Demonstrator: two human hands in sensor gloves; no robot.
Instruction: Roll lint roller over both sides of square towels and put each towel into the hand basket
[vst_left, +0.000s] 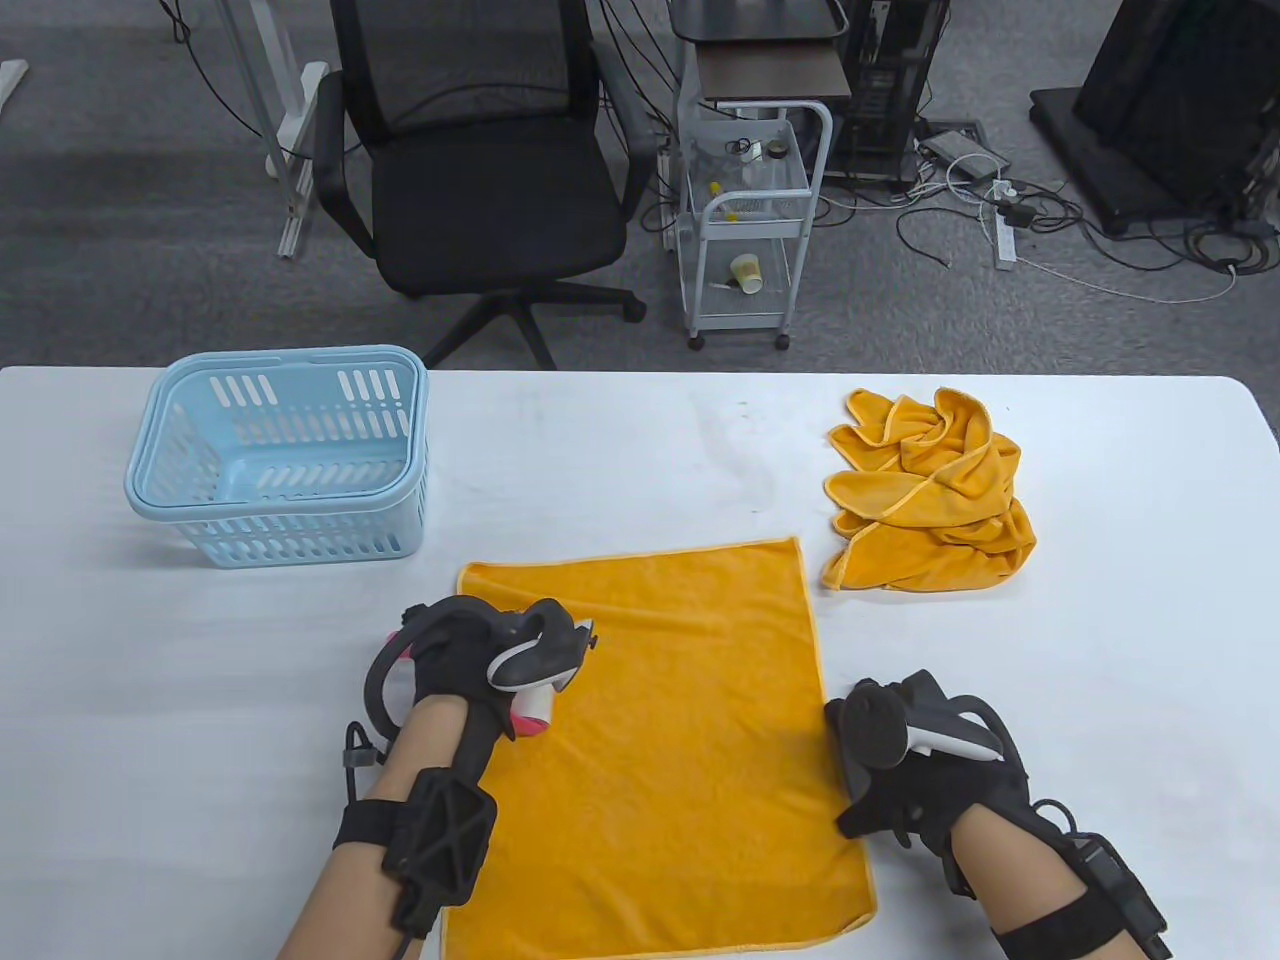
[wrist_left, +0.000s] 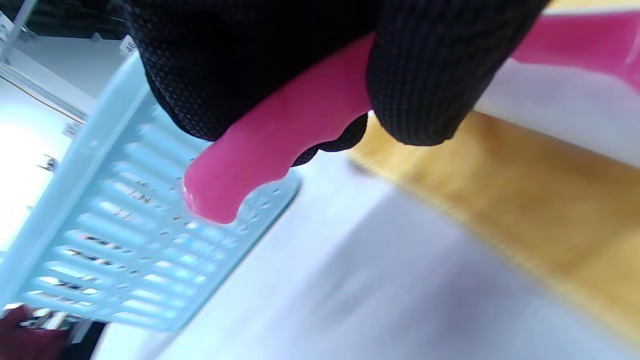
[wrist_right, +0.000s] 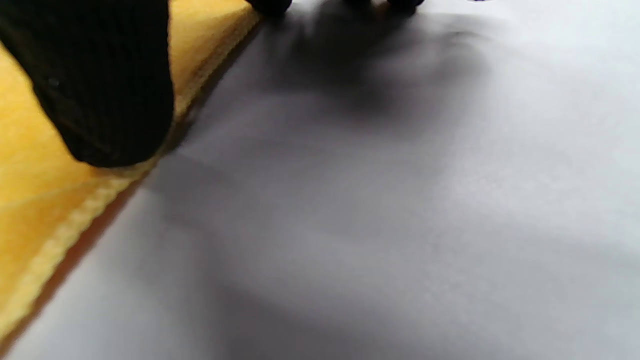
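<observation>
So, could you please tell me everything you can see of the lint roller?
The lint roller has a glossy pink plastic handle with a rounded end and a white roll. The left hand grips the handle, fingers curled round it. The roll lies on the flat orange towel near its left edge. The hand hides much of it.

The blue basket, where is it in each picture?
Table view: the blue basket stands on the table at the far left, apart from the flat orange towel.
Left wrist view: the basket fills the left side, behind the pink lint roller handle in the left hand.
Right wrist view: not in it.
Shared landmark: the flat orange towel, seen in all three.
</observation>
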